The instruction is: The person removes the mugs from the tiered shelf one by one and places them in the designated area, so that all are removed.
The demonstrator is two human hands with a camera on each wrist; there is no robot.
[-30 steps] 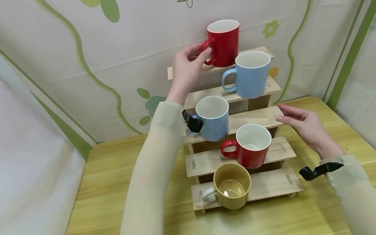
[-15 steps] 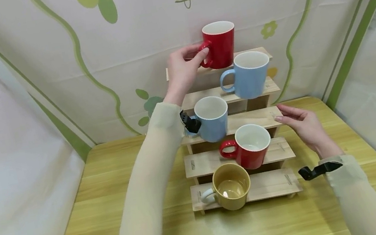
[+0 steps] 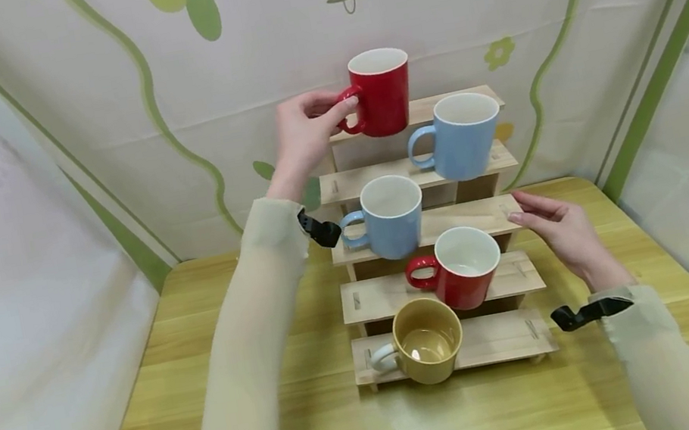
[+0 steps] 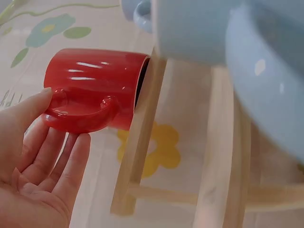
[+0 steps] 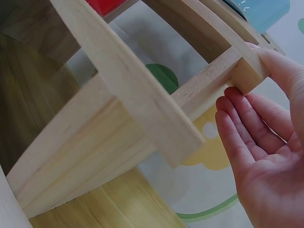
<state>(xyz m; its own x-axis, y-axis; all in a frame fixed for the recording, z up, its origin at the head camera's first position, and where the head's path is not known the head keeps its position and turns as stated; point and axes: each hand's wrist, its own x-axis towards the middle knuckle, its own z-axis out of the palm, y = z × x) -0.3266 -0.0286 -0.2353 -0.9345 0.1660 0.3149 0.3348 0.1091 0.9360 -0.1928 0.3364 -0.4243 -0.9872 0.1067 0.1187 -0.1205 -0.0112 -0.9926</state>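
My left hand (image 3: pixel 305 133) pinches the handle of the upper red mug (image 3: pixel 382 93), upright at the left part of the rack's top shelf (image 3: pixel 456 103). In the left wrist view that red mug (image 4: pixel 95 85) has its base close to the shelf's edge; whether they touch I cannot tell. My right hand (image 3: pixel 566 237) holds the right end of the middle shelf (image 3: pixel 466 218) between thumb and fingers; the right wrist view shows the hand (image 5: pixel 266 128) around that shelf end (image 5: pixel 249 76).
Lower shelves carry a blue mug (image 3: pixel 465 136), another blue mug (image 3: pixel 392 218), a red mug (image 3: pixel 461 271) and a yellow mug (image 3: pixel 428 342) with a white handle. The rack stands on a wooden table (image 3: pixel 228 420), with printed cloth (image 3: pixel 259 45) behind it.
My left hand has moved left with the upper red mug, from the right part of the top shelf to its left part. The right hand keeps its hold on the rack.
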